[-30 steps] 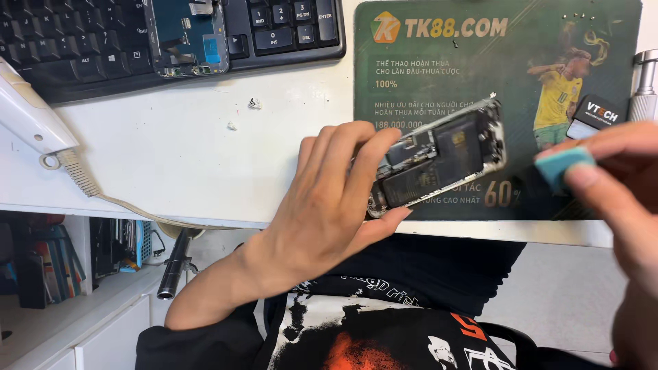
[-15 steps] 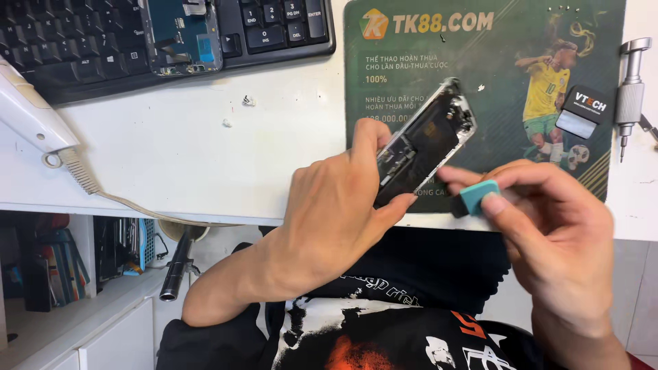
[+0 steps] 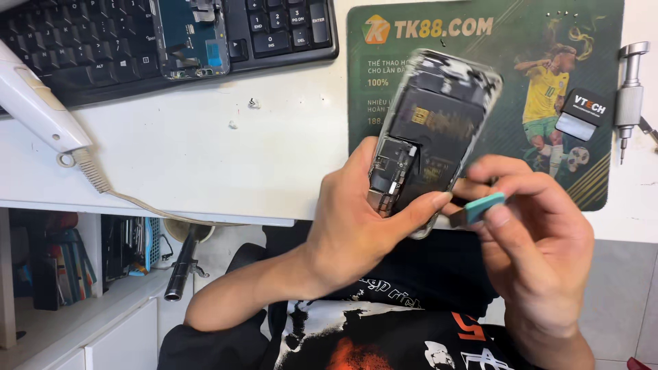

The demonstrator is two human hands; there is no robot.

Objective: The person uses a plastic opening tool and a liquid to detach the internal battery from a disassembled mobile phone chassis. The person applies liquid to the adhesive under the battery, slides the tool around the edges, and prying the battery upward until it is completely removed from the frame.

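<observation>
**Opened phone held above the tabletop edge, teal tool at its lower end**

At the far left, a white handheld device with a ribbed cord is seen lying on the white tabletop. Behind it a black keyboard is placed, and a detached phone screen panel is laid across its keys. Two small bits of debris are scattered on the bare surface in front of the keyboard.

Toward the middle, an opened phone with its internals exposed is held tilted above the front edge of the tabletop, over a green printed mat. It is gripped at its lower end by the left hand, whose fingers are clamped around it, the thumb pressed on the lower edge.

Just to the right, a small teal tool is pinched between the closed fingers of the right hand, its tip close beside the phone's lower corner.

On the mat's right side a small black-and-silver block is set, and at the far right a metal screwdriver is laid on the tabletop.
</observation>
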